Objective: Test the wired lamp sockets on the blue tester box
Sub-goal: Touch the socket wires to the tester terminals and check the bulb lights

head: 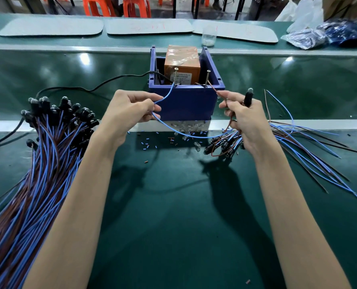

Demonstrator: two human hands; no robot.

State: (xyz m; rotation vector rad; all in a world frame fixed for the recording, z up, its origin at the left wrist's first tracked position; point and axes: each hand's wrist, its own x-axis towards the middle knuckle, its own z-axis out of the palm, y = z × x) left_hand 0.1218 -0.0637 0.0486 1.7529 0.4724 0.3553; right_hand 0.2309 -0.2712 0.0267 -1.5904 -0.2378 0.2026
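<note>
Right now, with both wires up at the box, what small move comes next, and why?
Probably nudge the right hand to press the brown wire firmly on the right screw. The blue wire, pinched by the left hand, reaches the left screw, yet the bulb looks unlit; brown contact is unclear.

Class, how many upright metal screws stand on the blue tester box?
2. One screw stands at the blue tester box's front left, touched by the blue wire; the other at front right, near the brown wire.
</note>
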